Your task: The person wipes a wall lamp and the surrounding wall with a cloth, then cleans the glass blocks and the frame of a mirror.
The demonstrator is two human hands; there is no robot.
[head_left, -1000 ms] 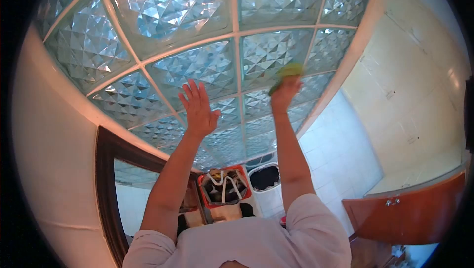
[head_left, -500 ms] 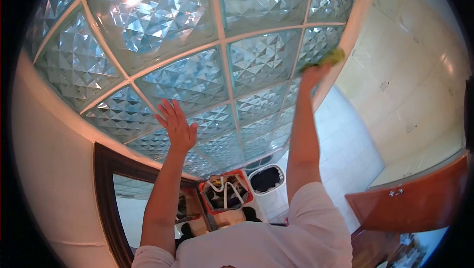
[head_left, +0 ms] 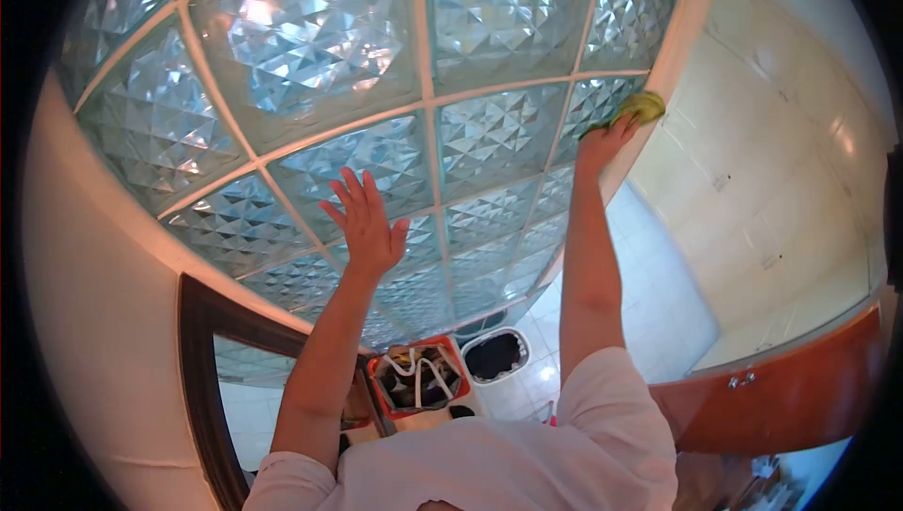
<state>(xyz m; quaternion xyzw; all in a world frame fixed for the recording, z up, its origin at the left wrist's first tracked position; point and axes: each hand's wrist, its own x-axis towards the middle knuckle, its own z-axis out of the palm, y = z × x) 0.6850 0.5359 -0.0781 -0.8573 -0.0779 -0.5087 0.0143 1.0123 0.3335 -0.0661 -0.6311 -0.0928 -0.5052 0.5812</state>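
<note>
A wall of patterned glass blocks [head_left: 315, 36] with pale joints fills the upper view. At its right edge my right hand [head_left: 607, 142] presses a yellow-green cloth [head_left: 640, 112] against the small end block and the frame strip beside it. The fingers are bent over the cloth. My left hand [head_left: 370, 233] is raised in front of the lower blocks, its fingers spread and nothing in it.
Below stand a red-rimmed bin [head_left: 463, 381] holding several items and a white bin [head_left: 519, 367] with a dark inside. A dark-framed mirror [head_left: 199, 360] leans at lower left. A wooden cabinet [head_left: 771, 407] and a beige tiled wall [head_left: 781, 163] are at right.
My left hand has shifted to the right across the view, still spread. The right hand with the cloth has moved slightly right and down along the frame edge. The camera view has shifted a little.
</note>
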